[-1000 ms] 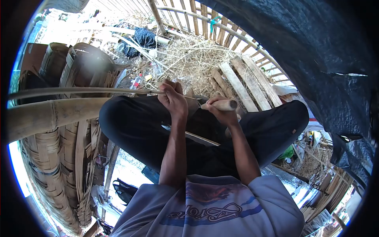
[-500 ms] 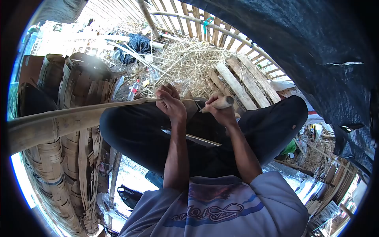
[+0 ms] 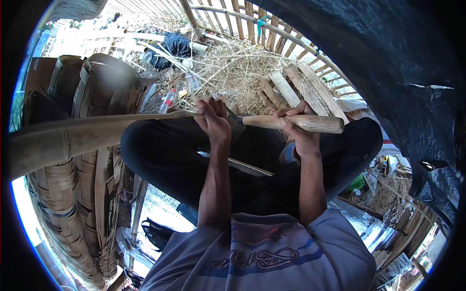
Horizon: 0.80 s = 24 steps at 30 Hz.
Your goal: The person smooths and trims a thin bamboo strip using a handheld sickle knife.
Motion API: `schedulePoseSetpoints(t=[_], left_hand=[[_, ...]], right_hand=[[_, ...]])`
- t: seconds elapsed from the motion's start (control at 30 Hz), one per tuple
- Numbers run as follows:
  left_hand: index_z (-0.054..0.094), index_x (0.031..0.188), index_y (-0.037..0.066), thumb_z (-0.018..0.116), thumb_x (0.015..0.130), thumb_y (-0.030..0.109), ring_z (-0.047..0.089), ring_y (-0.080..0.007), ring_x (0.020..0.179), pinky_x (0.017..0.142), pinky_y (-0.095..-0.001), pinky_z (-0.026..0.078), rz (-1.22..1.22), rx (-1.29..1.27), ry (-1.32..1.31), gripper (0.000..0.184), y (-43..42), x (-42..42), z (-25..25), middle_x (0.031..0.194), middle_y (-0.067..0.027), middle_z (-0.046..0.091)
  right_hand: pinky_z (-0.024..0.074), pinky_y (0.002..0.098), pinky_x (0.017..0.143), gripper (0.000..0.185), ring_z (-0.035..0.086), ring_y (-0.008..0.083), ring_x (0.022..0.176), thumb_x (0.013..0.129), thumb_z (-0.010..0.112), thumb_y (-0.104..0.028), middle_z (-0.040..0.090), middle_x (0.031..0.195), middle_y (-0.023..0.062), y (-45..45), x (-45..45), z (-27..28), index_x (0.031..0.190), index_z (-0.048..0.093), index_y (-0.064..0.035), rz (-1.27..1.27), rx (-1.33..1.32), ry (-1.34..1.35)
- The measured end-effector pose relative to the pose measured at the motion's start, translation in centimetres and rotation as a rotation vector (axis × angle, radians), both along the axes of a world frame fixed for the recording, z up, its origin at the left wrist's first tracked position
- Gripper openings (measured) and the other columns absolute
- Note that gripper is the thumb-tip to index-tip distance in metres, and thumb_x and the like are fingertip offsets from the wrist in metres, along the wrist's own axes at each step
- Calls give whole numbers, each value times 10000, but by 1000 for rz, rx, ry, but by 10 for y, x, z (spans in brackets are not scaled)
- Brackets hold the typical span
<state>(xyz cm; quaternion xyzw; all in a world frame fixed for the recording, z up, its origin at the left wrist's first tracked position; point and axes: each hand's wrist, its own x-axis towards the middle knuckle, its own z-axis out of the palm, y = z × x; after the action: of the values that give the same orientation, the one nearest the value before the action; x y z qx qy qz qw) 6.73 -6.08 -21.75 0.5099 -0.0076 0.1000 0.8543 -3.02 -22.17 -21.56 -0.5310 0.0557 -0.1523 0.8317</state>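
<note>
Gripping a bamboo strip, the left hand seemingly steadies it; the right hand clasps a wooden handle, likely for control.

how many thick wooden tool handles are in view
1: the thick wooden tool handle, held in the right grip above the lap, its narrower end pointing toward the left grip. Others could be hidden from this view.

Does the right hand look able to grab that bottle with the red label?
Probably not: the right hand is closed around a wooden handle, and in this view the left hand lies between it and the bottle.
</note>
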Motion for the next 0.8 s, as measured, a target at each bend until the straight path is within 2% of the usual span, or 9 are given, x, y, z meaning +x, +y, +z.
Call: schedulePoseSetpoints(t=[0.07, 0.17, 0.27, 0.33, 0.4, 0.53, 0.57, 0.73, 0.8], left_hand=[[207, 586, 123, 382, 983, 403, 187, -45, 448, 418, -240, 131, -31, -43, -36, 516, 1, -3, -3, 528, 55, 200], [209, 593, 115, 379, 988, 386, 180, -43, 446, 413, -236, 139, -84, 65, -74, 508, 5, -1, -7, 534, 55, 193], [227, 607, 113, 376, 991, 376, 186, -45, 453, 415, -232, 146, -119, -78, -94, 488, 8, 2, -12, 540, 52, 207], [244, 637, 110, 370, 994, 364, 196, -45, 468, 421, -228, 155, -46, -12, -50, 456, 0, -2, -5, 552, 50, 226], [253, 661, 107, 369, 995, 359, 207, -45, 477, 424, -225, 163, -166, -54, -161, 434, -3, -3, -7, 561, 46, 238], [250, 653, 107, 369, 996, 348, 205, -46, 476, 421, -232, 152, -96, 58, -110, 436, -2, -2, -5, 556, 40, 242], [251, 652, 110, 367, 997, 344, 199, -46, 470, 418, -229, 152, -188, -57, -164, 433, 5, 1, -11, 552, 43, 242], [236, 636, 115, 363, 999, 343, 180, -43, 457, 409, -227, 133, -68, -100, -61, 446, -8, -3, -4, 543, 50, 216], [233, 645, 116, 362, 999, 344, 181, -42, 461, 407, -227, 129, -113, -12, -124, 439, -8, -3, -4, 546, 51, 212]], right_hand=[[496, 343, 861, 250, 619, 194, 929, 770, 631, 71, 625, 898, 114, 5, 0, -6, 872, 444, -58, 7, -44, -33], [464, 380, 885, 236, 591, 187, 933, 769, 626, 24, 604, 898, 115, 8, 4, -25, 877, 438, -68, 47, 30, 268], [510, 356, 825, 237, 618, 185, 926, 776, 644, 47, 600, 889, 87, 1, 1, -13, 870, 453, -59, 13, -121, 150], [513, 360, 820, 224, 617, 191, 924, 778, 642, 49, 595, 874, 80, -2, 1, -11, 869, 468, -59, 27, -35, 16], [517, 367, 807, 218, 617, 194, 918, 782, 636, 54, 588, 862, 72, -3, 0, -6, 877, 476, -59, -3, -84, -39], [516, 334, 796, 231, 612, 186, 921, 788, 655, 32, 606, 895, 93, 14, 7, -39, 886, 464, -53, 39, 8, 138], [513, 315, 795, 229, 606, 173, 924, 794, 660, 23, 617, 916, 107, 9, 6, -39, 887, 465, -55, 63, -47, 114], [486, 345, 854, 233, 599, 191, 953, 794, 661, 0, 623, 928, 125, 4, 3, -8, 887, 461, -73, 30, -146, -24], [510, 285, 758, 206, 625, 152, 872, 778, 662, 29, 633, 865, 87, 11, 6, -30, 848, 486, -52, 68, -82, 53]])
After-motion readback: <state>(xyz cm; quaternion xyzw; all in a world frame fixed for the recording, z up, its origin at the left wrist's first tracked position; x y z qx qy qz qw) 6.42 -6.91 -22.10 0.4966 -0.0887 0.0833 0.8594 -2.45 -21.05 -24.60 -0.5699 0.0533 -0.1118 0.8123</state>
